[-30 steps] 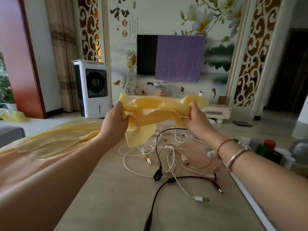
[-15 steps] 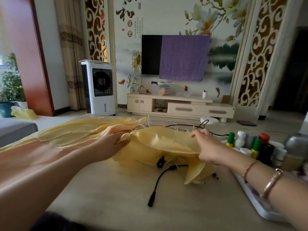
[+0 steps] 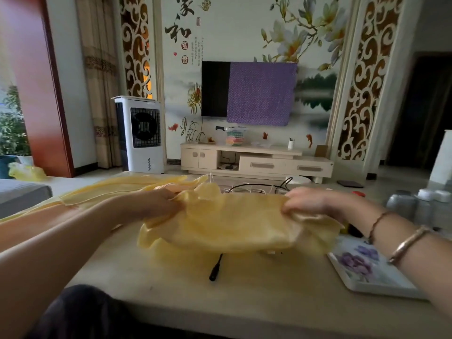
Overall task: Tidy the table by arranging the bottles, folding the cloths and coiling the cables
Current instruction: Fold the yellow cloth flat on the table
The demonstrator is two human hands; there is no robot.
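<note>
A yellow cloth (image 3: 227, 223) is stretched between both hands just above the table (image 3: 244, 289). My left hand (image 3: 159, 204) grips its left end and my right hand (image 3: 315, 204) grips its right end. The cloth covers most of the tangled cables; a black plug end (image 3: 215, 270) sticks out below it, and black and white cable loops (image 3: 256, 188) show behind. More yellow cloths (image 3: 117, 187) lie in a pile at the left. Grey bottles with white caps (image 3: 425, 206) stand at the right, blurred.
A white tray with purple flowers (image 3: 362, 272) lies at the table's right edge under my right forearm. Dark fabric (image 3: 80, 311) sits at the near table edge. Beyond the table are a TV stand (image 3: 256, 160) and a white air cooler (image 3: 141, 133).
Both hands have lowered the yellow cloth from chest height down over the cables and pulled it wider, left and right. The view has dropped and moved closer to the table.
</note>
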